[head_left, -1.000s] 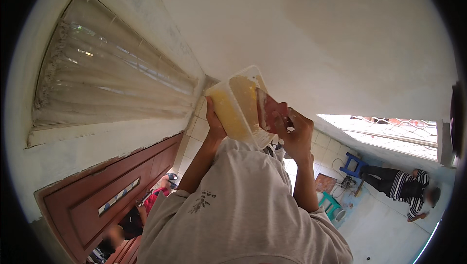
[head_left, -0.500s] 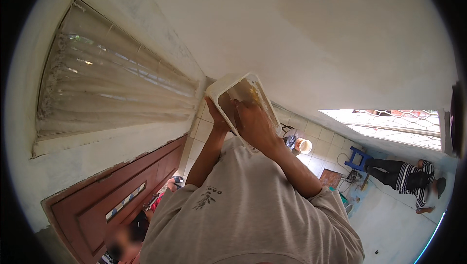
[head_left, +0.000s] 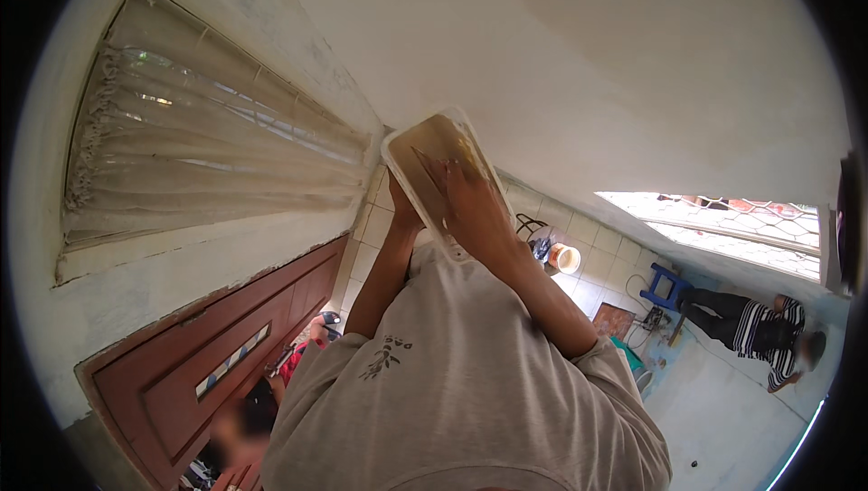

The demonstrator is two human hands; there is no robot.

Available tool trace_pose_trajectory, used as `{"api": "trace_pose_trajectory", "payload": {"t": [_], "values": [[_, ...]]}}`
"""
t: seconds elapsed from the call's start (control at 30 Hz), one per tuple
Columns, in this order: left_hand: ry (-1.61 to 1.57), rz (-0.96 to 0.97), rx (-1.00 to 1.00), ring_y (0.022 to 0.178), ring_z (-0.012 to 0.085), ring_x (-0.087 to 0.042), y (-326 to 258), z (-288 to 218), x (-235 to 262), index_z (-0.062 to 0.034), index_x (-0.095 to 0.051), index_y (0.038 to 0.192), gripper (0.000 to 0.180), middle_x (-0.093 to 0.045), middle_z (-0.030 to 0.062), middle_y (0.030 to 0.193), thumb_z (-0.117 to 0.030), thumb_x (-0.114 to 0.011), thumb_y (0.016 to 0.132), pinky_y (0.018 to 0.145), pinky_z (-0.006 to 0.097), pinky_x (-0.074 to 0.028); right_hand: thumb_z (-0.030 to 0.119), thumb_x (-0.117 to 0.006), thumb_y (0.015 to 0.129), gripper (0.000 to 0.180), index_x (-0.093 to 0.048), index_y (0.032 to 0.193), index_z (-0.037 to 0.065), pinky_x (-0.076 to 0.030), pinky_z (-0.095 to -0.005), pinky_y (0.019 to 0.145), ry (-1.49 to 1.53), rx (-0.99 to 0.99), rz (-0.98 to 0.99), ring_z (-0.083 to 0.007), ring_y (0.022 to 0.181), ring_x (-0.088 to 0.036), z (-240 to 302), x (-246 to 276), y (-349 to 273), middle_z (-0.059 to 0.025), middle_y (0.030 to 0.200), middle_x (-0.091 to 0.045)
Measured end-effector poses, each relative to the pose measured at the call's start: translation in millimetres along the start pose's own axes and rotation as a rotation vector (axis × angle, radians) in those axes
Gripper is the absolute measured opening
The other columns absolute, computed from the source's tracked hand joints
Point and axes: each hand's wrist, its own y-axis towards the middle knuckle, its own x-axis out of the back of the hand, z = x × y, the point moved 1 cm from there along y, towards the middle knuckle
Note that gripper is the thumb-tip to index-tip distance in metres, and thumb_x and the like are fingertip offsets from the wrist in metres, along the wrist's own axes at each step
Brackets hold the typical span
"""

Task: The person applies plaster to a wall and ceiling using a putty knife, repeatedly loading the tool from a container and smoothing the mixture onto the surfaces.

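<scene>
from afar i hold a tub (head_left: 438, 133) in the left hand (head_left: 403, 203), gripping a scraper (head_left: 426, 162) inside with the right hand (head_left: 474, 209).

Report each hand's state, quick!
Left hand: holding the white container from its outer side.
Right hand: closed on a flat scraper inside the container.

A room of a house, it seems; which room, I cannot tell.
A thin curtain (head_left: 217, 138) hangs over the window on the left, and a brown panelled door (head_left: 185, 373) is beside it. The walls (head_left: 633, 84) are pale and plastered. Near the edge of the tiled floor (head_left: 604, 260), there is a blue stool (head_left: 675, 292), below a window with mesh (head_left: 750, 217).
</scene>
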Motion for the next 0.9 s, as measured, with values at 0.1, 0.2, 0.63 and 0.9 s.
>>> {"api": "trace_pose_trajectory", "payload": {"t": [0.1, 0.2, 0.63, 0.9], "values": [[-0.003, 0.015, 0.032, 0.128, 0.0271, -0.051, -5, -2, -4, -0.0111, -0.041, 0.149, 0.091, -0.050, 0.0113, 0.144, -0.082, -0.034, 0.091, 0.104, 0.042, -0.047, -0.004, -0.055, 0.085, 0.035, -0.052, 0.119, -0.013, -0.051, -0.0556, 0.076, 0.091, -0.080, -0.050, -0.0526, 0.090, -0.062, 1, -6, 6, -0.0334, 0.100, -0.063], [-0.001, 0.035, 0.043, 0.127, 0.0270, -0.050, -9, -4, -6, -0.0109, -0.040, 0.149, 0.093, -0.050, 0.0117, 0.144, -0.082, -0.035, 0.090, 0.103, 0.042, -0.048, -0.005, -0.056, 0.084, 0.037, -0.052, 0.121, -0.012, -0.051, -0.0550, 0.078, 0.225, -0.184, 0.056, -0.0524, 0.094, -0.062, -1, -16, 5, -0.0339, 0.107, -0.062], [-0.307, 0.381, 0.357, 0.127, 0.0282, -0.049, -20, -27, -26, -0.0104, -0.039, 0.150, 0.098, -0.047, 0.0126, 0.146, -0.083, -0.048, 0.085, 0.104, 0.042, -0.046, -0.001, -0.056, 0.092, 0.036, -0.052, 0.126, -0.010, -0.055, -0.0476, 0.081, 0.355, -0.155, -0.163, -0.0449, 0.095, -0.069, 8, -26, -16, -0.0294, 0.101, -0.069], [-0.208, 0.255, 0.246, 0.129, 0.0284, -0.048, -28, -17, -20, -0.0105, -0.038, 0.150, 0.098, -0.046, 0.0126, 0.147, -0.083, -0.048, 0.085, 0.106, 0.042, -0.045, -0.003, -0.055, 0.092, 0.036, -0.051, 0.126, -0.011, -0.056, -0.0450, 0.072, 0.345, -0.073, -0.166, -0.0437, 0.083, -0.071, 22, -20, -34, -0.0264, 0.094, -0.071]]}}
